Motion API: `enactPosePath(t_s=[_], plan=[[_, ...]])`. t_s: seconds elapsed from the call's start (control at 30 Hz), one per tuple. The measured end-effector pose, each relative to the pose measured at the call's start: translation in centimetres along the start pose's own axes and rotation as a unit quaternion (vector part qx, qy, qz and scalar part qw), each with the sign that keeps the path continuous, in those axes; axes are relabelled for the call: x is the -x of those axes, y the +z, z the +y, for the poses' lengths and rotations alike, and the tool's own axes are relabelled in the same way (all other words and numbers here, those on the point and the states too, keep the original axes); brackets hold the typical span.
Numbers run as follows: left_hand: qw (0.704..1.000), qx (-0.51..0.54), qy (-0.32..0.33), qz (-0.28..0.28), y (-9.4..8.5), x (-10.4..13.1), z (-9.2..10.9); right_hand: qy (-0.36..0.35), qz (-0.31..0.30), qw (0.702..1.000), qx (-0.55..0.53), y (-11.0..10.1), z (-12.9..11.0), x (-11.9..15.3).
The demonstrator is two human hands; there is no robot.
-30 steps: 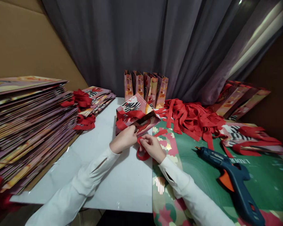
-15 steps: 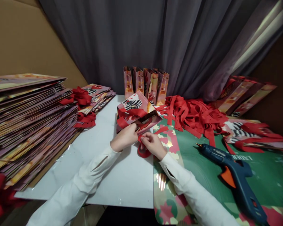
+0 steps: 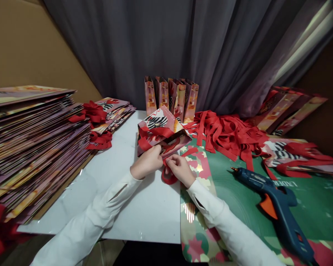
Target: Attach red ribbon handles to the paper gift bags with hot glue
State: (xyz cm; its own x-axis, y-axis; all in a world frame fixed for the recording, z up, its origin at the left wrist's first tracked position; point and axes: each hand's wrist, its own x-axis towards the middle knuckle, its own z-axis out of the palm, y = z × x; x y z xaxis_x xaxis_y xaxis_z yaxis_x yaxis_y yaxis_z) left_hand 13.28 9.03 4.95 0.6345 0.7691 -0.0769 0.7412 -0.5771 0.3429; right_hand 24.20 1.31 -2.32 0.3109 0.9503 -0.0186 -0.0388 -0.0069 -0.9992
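Note:
A printed paper gift bag (image 3: 166, 120) with a zebra-striped picture lies tilted on the white tabletop, its opening turned towards me. Across its front runs a red ribbon (image 3: 157, 133). My left hand (image 3: 147, 162) is closed on the edge of the bag at its mouth, the fingertips partly inside and hidden. Just right of it, my right hand (image 3: 181, 169) pinches a second red ribbon (image 3: 168, 178), which hangs in a loop below the fingers close to the bag's rim. Whether the ribbon's end touches the bag is hidden.
Flat bags form a tall stack (image 3: 39, 155) at left. Several upright bags (image 3: 170, 98) stand behind. Red ribbons (image 3: 230, 135) are heaped at right, beside more bags (image 3: 291, 109). A blue glue gun (image 3: 277, 207) lies on the green mat (image 3: 227, 199), nozzle pointing left.

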Motion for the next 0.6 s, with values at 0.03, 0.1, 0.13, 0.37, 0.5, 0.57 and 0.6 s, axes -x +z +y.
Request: enactPosePath(t_s=[0.03,0.1,0.13,0.37,0.5,0.57,0.6], plan=[[1.000,0.000,0.001,-0.001,0.0,0.0,0.0,-0.007,0.004,1.000,0.001,0.0,0.1,0.0],[1.000,0.000,0.003,-0.002,0.1,0.0,0.0,-0.023,0.019,1.000,0.005,0.1,0.2,0.1],[1.000,0.000,0.005,-0.002,0.1,0.0,0.0,-0.028,0.030,0.999,0.010,0.2,0.2,0.1],[0.999,0.011,0.032,0.000,0.9,-0.3,-0.1,-0.056,0.123,0.988,0.075,0.7,0.5,0.3],[0.999,0.024,0.038,0.004,1.0,-0.5,-0.1,-0.062,0.135,0.988,0.042,1.0,0.5,0.4],[0.998,0.034,0.045,0.006,1.0,-0.5,-0.1,-0.064,0.129,0.990,0.010,1.1,0.5,0.5],[0.998,0.041,0.049,0.008,1.0,-0.4,-0.1,-0.065,0.125,0.990,0.001,1.1,0.6,0.5]])
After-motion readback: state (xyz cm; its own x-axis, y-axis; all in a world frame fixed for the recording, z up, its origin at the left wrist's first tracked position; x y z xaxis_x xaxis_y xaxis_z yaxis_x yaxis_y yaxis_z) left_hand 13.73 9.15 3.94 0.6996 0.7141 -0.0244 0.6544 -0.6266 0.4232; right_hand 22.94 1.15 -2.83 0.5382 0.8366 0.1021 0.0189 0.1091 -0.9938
